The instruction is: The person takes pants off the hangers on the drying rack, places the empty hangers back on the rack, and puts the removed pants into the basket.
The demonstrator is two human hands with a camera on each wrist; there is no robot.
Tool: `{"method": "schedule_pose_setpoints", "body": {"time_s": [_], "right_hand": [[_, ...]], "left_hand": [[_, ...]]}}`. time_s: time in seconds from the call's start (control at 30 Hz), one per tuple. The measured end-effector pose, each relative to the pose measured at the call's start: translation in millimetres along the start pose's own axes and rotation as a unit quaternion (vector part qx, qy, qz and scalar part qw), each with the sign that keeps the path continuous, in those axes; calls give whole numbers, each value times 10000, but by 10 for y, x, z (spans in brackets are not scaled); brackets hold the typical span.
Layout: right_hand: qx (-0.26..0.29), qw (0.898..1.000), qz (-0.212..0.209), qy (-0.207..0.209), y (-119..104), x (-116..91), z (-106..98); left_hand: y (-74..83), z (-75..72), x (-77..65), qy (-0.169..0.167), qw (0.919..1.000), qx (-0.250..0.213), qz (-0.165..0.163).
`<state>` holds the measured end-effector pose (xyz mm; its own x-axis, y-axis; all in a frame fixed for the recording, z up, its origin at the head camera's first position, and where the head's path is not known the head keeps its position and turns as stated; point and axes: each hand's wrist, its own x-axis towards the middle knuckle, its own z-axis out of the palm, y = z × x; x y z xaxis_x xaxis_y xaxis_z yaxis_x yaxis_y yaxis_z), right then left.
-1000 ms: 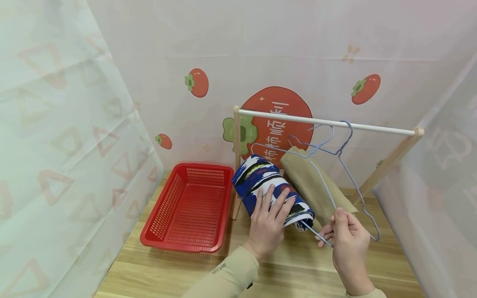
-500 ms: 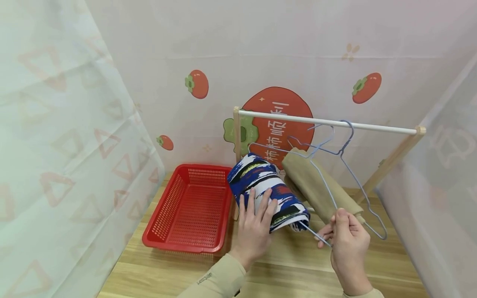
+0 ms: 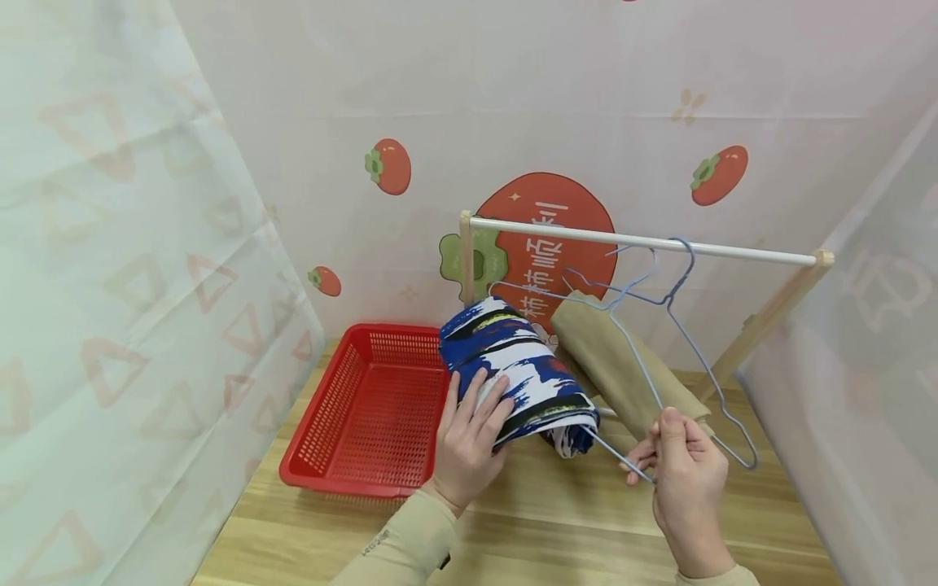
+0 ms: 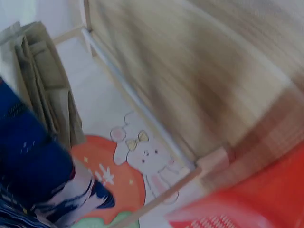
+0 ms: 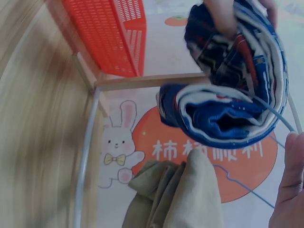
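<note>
A folded blue, white and black patterned cloth (image 3: 513,370) hangs over the lower bar of a blue wire hanger (image 3: 637,366). My left hand (image 3: 472,443) holds the cloth's near left side, fingers over its top. In the right wrist view the left thumb (image 5: 223,19) presses against its inner side. My right hand (image 3: 685,468) grips the hanger at its right corner, thumb on top. Folded khaki cloth (image 3: 623,358) hangs behind on a second blue hanger (image 3: 696,350). In the left wrist view the patterned cloth (image 4: 33,147) shows at the left edge; the left hand is out of that frame.
A white rod (image 3: 557,231) on wooden posts (image 3: 769,325) carries the hangers above the wooden table (image 3: 586,529). A red plastic basket (image 3: 381,415) stands to the left, close to the patterned cloth. Printed sheets (image 3: 586,98) enclose the back and sides.
My left hand has moved left, and the patterned cloth has shifted left with it along the hanger, towards the basket. The right hand has stayed at the hanger's corner.
</note>
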<state>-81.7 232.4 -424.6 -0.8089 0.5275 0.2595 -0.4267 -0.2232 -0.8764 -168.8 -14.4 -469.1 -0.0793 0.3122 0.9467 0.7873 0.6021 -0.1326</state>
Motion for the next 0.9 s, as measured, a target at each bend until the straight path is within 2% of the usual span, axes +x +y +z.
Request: {"method": "schedule_pose_setpoints", "body": {"time_s": [0.17, 0.33, 0.47, 0.7, 0.9], "right_hand": [[-67, 9997, -15, -241, -8, 11, -45], [-92, 9987, -24, -509, -12, 13, -70], [-184, 9974, -86, -691, -9, 25, -85], [-255, 9960, -131, -842, -6, 37, -106], [-311, 9954, -131, -897, 19, 40, -117]], "left_hand": [[-166, -70, 137, -10, 9958, -320, 855], [-249, -102, 281, -143, 9884, -391, 1459], [-255, -97, 348, -275, 9838, -320, 1740], [-282, -86, 356, -874, 9714, -197, 2197], [-326, -97, 338, -1234, 9669, -46, 2233]]}}
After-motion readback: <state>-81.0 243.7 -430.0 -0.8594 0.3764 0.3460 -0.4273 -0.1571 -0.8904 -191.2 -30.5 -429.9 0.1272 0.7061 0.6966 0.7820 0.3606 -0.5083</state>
